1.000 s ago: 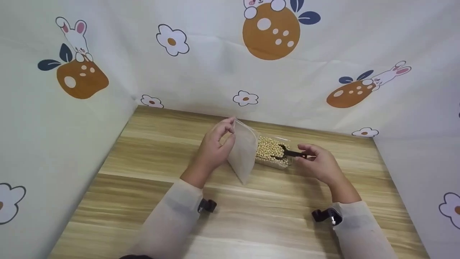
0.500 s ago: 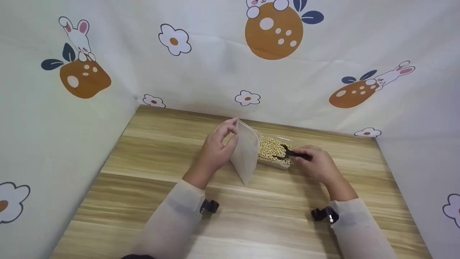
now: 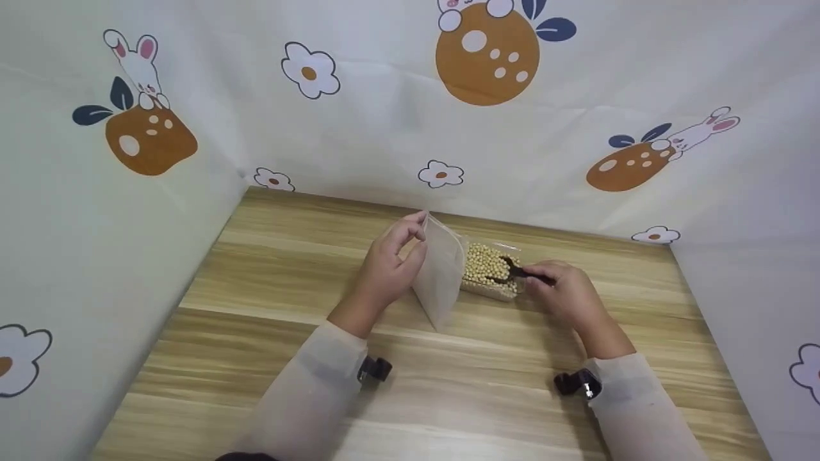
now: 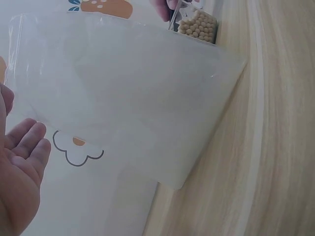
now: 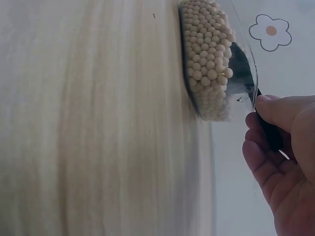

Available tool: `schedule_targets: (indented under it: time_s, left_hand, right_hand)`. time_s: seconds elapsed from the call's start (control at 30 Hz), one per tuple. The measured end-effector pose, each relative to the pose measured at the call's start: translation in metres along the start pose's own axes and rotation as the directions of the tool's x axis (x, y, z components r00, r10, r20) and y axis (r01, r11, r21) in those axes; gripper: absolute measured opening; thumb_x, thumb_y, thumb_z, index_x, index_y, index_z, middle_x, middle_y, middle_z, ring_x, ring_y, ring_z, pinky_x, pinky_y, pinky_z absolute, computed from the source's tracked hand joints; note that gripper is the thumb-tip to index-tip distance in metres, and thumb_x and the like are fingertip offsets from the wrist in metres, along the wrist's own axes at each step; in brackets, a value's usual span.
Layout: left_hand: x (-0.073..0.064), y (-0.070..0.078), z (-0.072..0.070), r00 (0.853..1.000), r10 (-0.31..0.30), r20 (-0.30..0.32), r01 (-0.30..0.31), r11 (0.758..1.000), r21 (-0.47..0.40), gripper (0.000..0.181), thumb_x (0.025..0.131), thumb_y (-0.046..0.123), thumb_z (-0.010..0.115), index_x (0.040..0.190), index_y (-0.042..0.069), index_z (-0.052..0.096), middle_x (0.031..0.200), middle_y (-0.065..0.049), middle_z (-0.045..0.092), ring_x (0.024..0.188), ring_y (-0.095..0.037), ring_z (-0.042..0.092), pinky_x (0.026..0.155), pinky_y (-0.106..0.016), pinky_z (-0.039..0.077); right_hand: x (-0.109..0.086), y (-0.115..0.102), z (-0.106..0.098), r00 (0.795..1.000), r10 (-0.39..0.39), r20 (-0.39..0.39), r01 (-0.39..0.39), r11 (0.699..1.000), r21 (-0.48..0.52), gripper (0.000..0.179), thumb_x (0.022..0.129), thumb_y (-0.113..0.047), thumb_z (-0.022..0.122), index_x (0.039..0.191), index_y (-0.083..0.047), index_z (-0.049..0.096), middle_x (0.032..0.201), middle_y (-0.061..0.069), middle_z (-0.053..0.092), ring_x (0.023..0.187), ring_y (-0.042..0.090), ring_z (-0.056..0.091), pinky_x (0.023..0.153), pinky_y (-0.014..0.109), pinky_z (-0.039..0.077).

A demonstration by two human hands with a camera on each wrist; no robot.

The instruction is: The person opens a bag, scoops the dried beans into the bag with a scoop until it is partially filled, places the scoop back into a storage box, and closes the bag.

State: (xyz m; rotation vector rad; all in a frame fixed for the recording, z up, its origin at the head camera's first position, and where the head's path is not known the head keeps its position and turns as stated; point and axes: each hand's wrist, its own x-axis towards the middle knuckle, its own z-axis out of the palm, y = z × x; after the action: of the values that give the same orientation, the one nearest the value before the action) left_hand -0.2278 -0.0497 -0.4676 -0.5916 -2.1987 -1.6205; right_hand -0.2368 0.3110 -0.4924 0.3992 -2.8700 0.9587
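Observation:
My left hand (image 3: 392, 266) pinches the top edge of a translucent pouch bag (image 3: 441, 272), which stands tilted on the table with its mouth toward the right. Just beyond it is a clear plastic box (image 3: 490, 292) filled with pale yellow soybeans (image 3: 485, 261). A black scoop (image 3: 512, 271) has its head in the beans at the box's right end. My right hand (image 3: 567, 291) grips the scoop's handle between thumb and fingers. In the right wrist view, the scoop's dark handle (image 5: 269, 130) shows under the thumb. The left wrist view has the pouch's broad side covering most of the box.
The wood-grain table (image 3: 410, 397) is enclosed by a pale patterned cloth (image 3: 359, 128) at the back and both sides. A black wrist camera (image 3: 375, 369) sits on the left sleeve, another black camera (image 3: 576, 383) on the right.
My right hand has closed its fingers and thumb round the scoop's handle, having been looser about its end a second ago. The left hand and pouch have shifted slightly right.

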Motion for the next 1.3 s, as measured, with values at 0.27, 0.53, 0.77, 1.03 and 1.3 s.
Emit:
schedule_targets:
  time_s: [0.27, 0.53, 0.77, 1.03, 1.3]
  left_hand:
    - [0.001, -0.001, 0.001, 1.0, 0.003, -0.004, -0.003, 0.999, -0.039, 0.007, 0.103, 0.011, 0.059, 0.103, 0.004, 0.06, 0.156, -0.012, 0.061, 0.146, -0.021, 0.059, 0.123, -0.032, 0.049]
    - [0.0, -0.002, 0.001, 1.0, 0.008, -0.011, -0.008, 0.999, -0.048, 0.006, 0.103, 0.012, 0.06, 0.103, 0.006, 0.06, 0.156, -0.01, 0.061, 0.146, -0.022, 0.059, 0.123, -0.033, 0.05]
    - [0.0, 0.0, 0.001, 1.0, 0.003, -0.007, -0.004, 0.997, -0.071, 0.008, 0.104, 0.011, 0.059, 0.103, 0.003, 0.059, 0.156, -0.013, 0.061, 0.146, -0.023, 0.059, 0.123, -0.03, 0.049]
    - [-0.001, 0.0, 0.002, 1.0, 0.001, -0.002, -0.001, 0.996, -0.089, 0.005, 0.105, 0.01, 0.058, 0.103, 0.005, 0.059, 0.158, -0.012, 0.059, 0.146, -0.023, 0.059, 0.124, -0.032, 0.048]
    - [-0.001, 0.001, 0.002, 1.0, -0.002, 0.0, 0.002, 0.996, -0.084, 0.006, 0.105, 0.011, 0.058, 0.103, 0.006, 0.059, 0.158, -0.011, 0.059, 0.146, -0.022, 0.059, 0.124, -0.031, 0.048]
  right_hand:
    - [-0.004, 0.003, 0.006, 0.997, 0.045, -0.058, -0.041, 0.997, 0.065, 0.027, 0.099, -0.017, 0.077, 0.126, -0.015, 0.08, 0.132, 0.013, 0.077, 0.13, 0.038, 0.069, 0.117, 0.056, 0.053]
    - [-0.007, 0.008, 0.01, 0.991, 0.104, -0.085, -0.092, 0.986, 0.139, 0.027, 0.1, -0.017, 0.076, 0.127, -0.015, 0.079, 0.137, 0.014, 0.075, 0.135, 0.038, 0.066, 0.12, 0.055, 0.051]
    - [-0.01, 0.009, 0.013, 0.985, 0.144, -0.096, -0.123, 0.973, 0.194, 0.026, 0.1, -0.019, 0.076, 0.126, -0.015, 0.08, 0.136, 0.012, 0.075, 0.133, 0.032, 0.068, 0.118, 0.046, 0.054]
    - [-0.012, 0.013, 0.014, 0.972, 0.213, -0.094, -0.18, 0.945, 0.274, 0.025, 0.1, -0.026, 0.077, 0.124, -0.017, 0.081, 0.13, 0.008, 0.078, 0.119, 0.015, 0.069, 0.094, 0.006, 0.053]
    - [-0.014, 0.012, 0.014, 0.959, 0.28, -0.044, -0.24, 0.886, 0.397, 0.029, 0.099, -0.027, 0.078, 0.125, -0.015, 0.079, 0.135, 0.01, 0.075, 0.116, 0.005, 0.068, 0.096, 0.01, 0.057]
